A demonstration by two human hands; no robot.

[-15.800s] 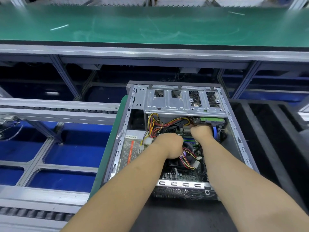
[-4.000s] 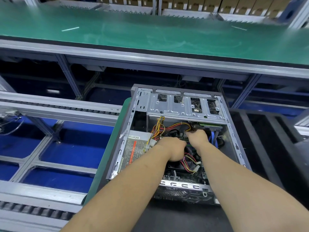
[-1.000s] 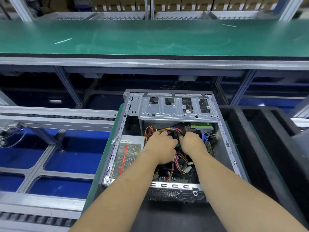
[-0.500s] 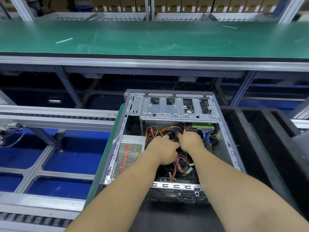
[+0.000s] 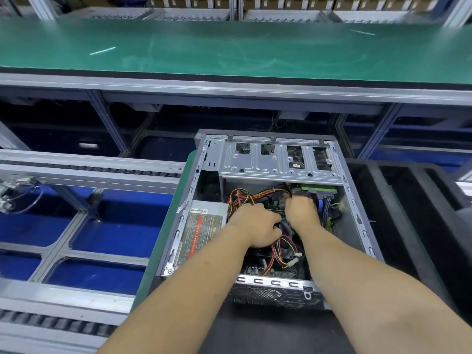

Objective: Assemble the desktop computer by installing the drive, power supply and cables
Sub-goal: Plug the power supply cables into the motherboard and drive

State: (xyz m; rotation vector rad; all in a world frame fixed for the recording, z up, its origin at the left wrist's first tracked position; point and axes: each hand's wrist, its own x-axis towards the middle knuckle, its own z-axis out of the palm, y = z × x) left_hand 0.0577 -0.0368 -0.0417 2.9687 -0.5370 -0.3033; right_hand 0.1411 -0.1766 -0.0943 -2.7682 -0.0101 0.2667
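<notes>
Green bench (image 5: 229, 54) | case (image 5: 357, 215) — right grip (image 5: 302, 212) pinches connector (image 5: 297, 191) | left grip (image 5: 255, 223) unclear

1 head view looks forward and down, close over the open computer case (image 5: 270, 159), edges probably warped.

open computer case (image 5: 268, 159), both hands inside (cables)

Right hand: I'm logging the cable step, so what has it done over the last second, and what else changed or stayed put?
The right hand has moved from beside the left hand up to the black connector at the edge of the green-boarded drive; its fingertips are hidden. The left hand stays in the wire bundle. The power supply and case are unmoved.
</notes>
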